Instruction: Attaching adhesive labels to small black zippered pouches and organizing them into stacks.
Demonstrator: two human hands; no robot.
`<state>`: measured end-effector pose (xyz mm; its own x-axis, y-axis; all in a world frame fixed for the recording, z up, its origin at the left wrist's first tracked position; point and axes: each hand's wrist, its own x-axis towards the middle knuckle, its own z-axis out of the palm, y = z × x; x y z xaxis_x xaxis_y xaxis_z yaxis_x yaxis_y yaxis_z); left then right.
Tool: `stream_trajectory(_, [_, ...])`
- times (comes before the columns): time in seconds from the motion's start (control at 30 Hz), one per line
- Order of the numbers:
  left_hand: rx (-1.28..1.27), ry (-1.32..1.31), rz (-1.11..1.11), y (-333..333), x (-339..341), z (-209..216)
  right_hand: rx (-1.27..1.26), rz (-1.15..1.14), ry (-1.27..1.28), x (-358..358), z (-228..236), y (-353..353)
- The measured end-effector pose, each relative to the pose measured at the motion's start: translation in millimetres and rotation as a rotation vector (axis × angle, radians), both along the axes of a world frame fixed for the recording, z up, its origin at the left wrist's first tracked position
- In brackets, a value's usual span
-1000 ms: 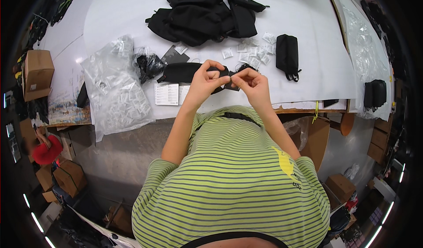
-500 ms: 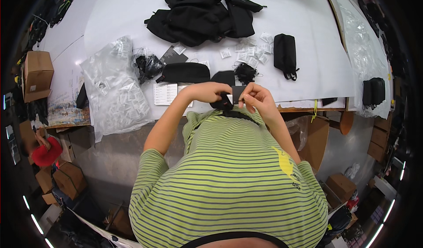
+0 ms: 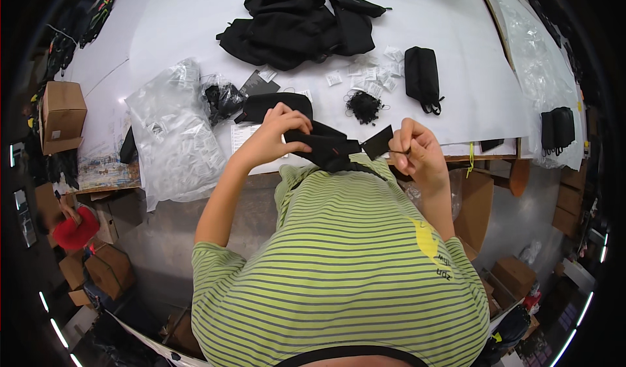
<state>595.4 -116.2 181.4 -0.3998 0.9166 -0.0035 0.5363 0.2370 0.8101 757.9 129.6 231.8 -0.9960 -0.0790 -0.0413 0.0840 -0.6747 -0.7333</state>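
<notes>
My left hand (image 3: 275, 134) grips the left end of a black fabric pouch (image 3: 329, 152), thumb below and fingers on top, close to my body at the table's near edge. My right hand (image 3: 418, 150) is closed in a pinch on what looks like a thin dark cord. A black hang tag (image 3: 377, 142) hangs tilted between that pinch and the pouch's right end. Beyond the left hand lies another black pouch (image 3: 277, 103), partly covered by my fingers. A tangle of black strings (image 3: 364, 108) rests past the tag.
Small white packets (image 3: 375, 73) are scattered mid-table, beside an upright-lying black pouch (image 3: 421, 76). A heap of black bags (image 3: 293, 28) is at the back. A clear plastic bag (image 3: 176, 132) of white packets lies left. A cardboard box (image 3: 63, 116) stands far left. A red-clad person (image 3: 76, 229) is beyond.
My hands have moved apart: the left one shifted left and turned the pouch to lie longer in view, while the right one went right, drawing the tag's cord out from the pouch.
</notes>
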Motion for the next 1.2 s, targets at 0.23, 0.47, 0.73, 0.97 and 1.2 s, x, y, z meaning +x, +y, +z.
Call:
stream_trajectory(0.23, [-0.016, -0.110, 0.328, -33.2, 37.8, -1.3, -0.041, 0.028, 0.031, 1.3, -2.2, -1.8])
stream_trajectory(0.47, [0.055, -0.166, 0.391, -17.8, 57.7, -15.2, -0.018, -0.034, 0.071, 10.2, -0.9, 1.5])
stream_trajectory(0.73, [0.118, 0.131, 0.331, 16.8, 69.6, -15.5, -0.169, -0.179, 0.050, 40.0, -10.3, 23.0])
stream_trajectory(0.97, [-0.083, -0.306, 0.205, 39.7, 79.4, 39.3, 0.715, -0.329, 0.060, 26.0, -18.0, 50.1])
stream_trajectory(1.2, [-0.253, -0.825, -0.032, 48.1, 78.3, 53.4, 0.775, 0.031, -0.039, 12.7, -55.9, 25.3])
